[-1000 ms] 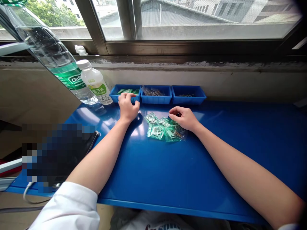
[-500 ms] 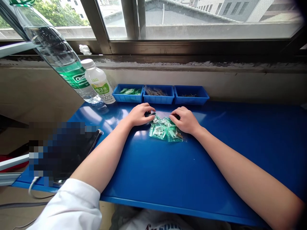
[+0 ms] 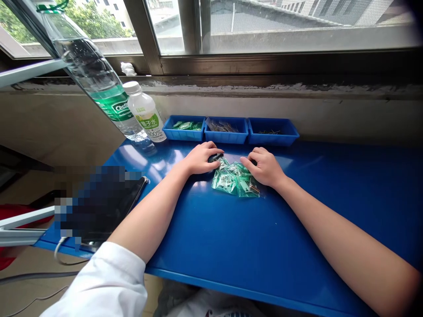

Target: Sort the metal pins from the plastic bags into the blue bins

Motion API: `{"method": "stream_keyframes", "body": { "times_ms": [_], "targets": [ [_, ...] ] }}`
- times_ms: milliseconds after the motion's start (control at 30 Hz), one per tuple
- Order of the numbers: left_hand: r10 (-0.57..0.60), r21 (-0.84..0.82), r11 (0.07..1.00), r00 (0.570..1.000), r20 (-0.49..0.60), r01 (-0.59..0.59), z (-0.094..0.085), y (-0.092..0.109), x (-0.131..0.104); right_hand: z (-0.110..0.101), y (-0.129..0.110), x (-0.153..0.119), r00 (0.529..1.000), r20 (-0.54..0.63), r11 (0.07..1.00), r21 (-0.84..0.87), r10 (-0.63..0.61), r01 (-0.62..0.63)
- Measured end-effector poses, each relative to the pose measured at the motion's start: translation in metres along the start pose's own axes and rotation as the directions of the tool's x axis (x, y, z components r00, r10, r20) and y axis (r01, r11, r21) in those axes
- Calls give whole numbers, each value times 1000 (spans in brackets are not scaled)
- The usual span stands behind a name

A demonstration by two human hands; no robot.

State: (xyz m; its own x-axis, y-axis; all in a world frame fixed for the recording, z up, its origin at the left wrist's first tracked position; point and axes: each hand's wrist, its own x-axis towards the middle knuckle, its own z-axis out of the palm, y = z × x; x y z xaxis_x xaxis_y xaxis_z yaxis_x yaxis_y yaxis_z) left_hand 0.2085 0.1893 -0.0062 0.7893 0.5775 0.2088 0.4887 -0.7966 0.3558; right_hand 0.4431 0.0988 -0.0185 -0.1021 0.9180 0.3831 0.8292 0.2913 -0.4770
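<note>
Several small clear-and-green plastic bags [image 3: 236, 180] lie in an overlapping pile on the blue table, with small metal parts showing inside. My left hand [image 3: 203, 158] rests at the pile's upper left; its fingers are loosely bent, with thumb and forefinger apart. Something dark shows between them, too small to name. At the upper right of the pile is my right hand [image 3: 264, 166], fingers curled and thumb held apart, its thumb tip close to or touching a bag. Neither hand lifts anything.
Behind the hands stand three blue bins: a left bin [image 3: 184, 134] with green bags, a middle bin [image 3: 226, 137] with clear bags, and a right bin [image 3: 274, 140] with thin metal pieces. At left are a large water bottle [image 3: 114, 103], a white bottle [image 3: 145, 112] and a dark device [image 3: 109, 202].
The whole scene has shifted slightly to the right in view as the head turned. Both hands and the bags keep almost the same positions on the table.
</note>
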Motion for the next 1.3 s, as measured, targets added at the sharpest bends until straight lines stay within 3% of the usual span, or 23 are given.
{"method": "stream_keyframes", "body": {
  "times_ms": [467,600,733,867,933,1033,1133,1200,1300],
  "targets": [
    [-27,21,999,1000,-15,27,2,3,0,-1,0,0,999,34,1000,17,19,-20],
    [-119,124,983,986,-118,134,1,14,1,-1,1,1,999,40,1000,22,17,-18],
    [-387,275,842,875,-292,464,-14,44,0,0,3,3,999,33,999,42,27,-28],
    [-549,366,734,817,-175,572,-40,79,-29,-1,4,3,998,46,996,78,36,-40],
    [-634,350,656,740,-225,669,-49,90,-57,-1,4,3,998,52,995,86,38,-43],
    [-745,306,448,540,-392,840,-49,91,-105,-2,2,3,997,69,995,93,28,-35],
    [-792,229,341,410,-452,912,-41,82,-139,-2,1,2,997,79,995,98,11,-19],
    [-840,160,322,359,-408,933,-37,78,-149,-3,0,2,997,82,995,103,7,-16],
    [-846,140,324,352,-400,936,-34,75,-152,-4,0,2,996,87,994,111,7,-17]
  ]
}}
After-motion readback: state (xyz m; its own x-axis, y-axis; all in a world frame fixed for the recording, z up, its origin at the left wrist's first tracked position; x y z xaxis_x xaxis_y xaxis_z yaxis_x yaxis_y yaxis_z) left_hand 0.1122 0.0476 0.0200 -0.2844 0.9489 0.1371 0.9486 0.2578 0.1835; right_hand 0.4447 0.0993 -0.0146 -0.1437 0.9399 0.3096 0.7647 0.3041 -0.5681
